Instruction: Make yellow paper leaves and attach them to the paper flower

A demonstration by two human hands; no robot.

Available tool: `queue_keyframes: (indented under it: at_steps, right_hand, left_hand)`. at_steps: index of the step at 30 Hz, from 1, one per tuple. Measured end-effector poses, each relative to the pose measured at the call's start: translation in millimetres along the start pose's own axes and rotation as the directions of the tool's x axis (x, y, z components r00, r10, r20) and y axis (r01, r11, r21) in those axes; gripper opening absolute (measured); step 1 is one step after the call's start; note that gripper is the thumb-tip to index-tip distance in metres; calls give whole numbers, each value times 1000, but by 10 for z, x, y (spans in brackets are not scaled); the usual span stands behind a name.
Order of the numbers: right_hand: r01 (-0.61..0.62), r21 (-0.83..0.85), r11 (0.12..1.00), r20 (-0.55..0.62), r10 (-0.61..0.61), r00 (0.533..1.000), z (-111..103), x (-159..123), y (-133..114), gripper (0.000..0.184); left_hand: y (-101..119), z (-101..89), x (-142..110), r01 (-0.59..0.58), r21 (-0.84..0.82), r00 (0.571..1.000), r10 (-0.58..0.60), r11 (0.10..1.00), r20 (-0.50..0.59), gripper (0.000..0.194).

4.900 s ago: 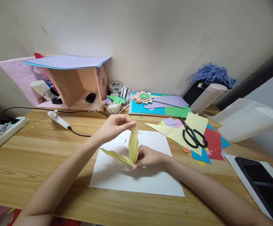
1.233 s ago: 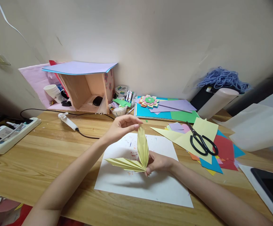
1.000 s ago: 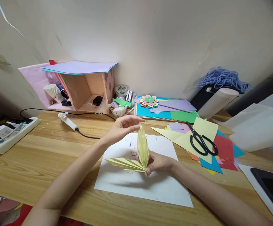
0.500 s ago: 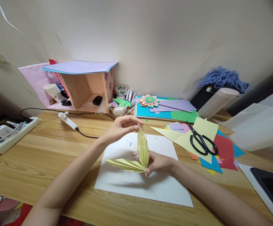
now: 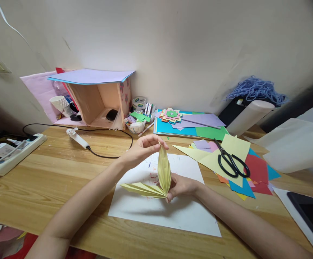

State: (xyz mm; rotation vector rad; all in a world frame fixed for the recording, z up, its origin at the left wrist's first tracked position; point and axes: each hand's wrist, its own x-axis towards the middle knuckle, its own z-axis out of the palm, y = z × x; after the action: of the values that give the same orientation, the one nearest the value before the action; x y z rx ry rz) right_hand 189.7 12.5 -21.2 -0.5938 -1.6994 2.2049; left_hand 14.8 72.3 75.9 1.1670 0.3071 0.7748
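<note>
A pale yellow pleated paper piece (image 5: 164,172) spreads into two leaf-like fans, one upright and one pointing left. My right hand (image 5: 182,186) is closed on its base, where the folds gather, thumb in front. At the top tip of the upright fan, my left hand (image 5: 145,149) pinches the paper between thumb and fingers. Beneath both hands lies a white sheet (image 5: 156,217) with small coloured marks, on the wooden table (image 5: 51,172).
Black-handled scissors (image 5: 233,163) rest on coloured paper scraps (image 5: 257,167) to the right. A glue gun (image 5: 77,138) with a black cord lies left. Behind are an open box (image 5: 99,99), a layered paper flower (image 5: 170,115) and blue yarn (image 5: 256,91). A phone (image 5: 311,214) sits at the right edge.
My left hand has shifted slightly to the right and down at the upright fan's tip. My right hand keeps its hold at the base.
</note>
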Motion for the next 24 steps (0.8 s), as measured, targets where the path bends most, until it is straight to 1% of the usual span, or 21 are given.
queue_keyframes:
  at_steps: [4, 7, 10, 13, 16, 21, 24]
  right_hand:
    - [-7, -1, 1000, 12, 7, 1000, 10, 6, -13, 66]
    - [-2, 14, 1000, 0, 2, 1000, 17, 8, -15, 63]
    - [16, 54, 998, -10, -15, 1000, 19, 10, -7, 58]
    - [39, 79, 996, -25, -37, 999, 16, 15, 13, 46]
    - [31, 90, 995, -16, -29, 999, 13, 20, 38, 36]
    - [17, 95, 995, 4, -18, 1000, 20, 29, 53, 36]
    - [9, 87, 996, 10, -9, 1000, 29, 27, 42, 38]
  left_hand:
    - [-101, -6, 28, 43, -130, 997, -51, 991, -57, 17]
    - [-159, -19, 54, 46, -201, 994, -65, 979, -88, 19]
    - [-176, -17, 65, 35, -253, 993, -61, 967, -96, 18]
    - [-168, 2, 66, 30, -282, 994, -58, 959, -92, 20]
    - [-163, 19, 71, 57, -292, 993, -84, 955, -81, 22]
    - [-169, 19, 71, 110, -270, 993, -118, 957, -12, 22]
    - [-169, 8, 64, 132, -254, 991, -134, 958, 7, 22]
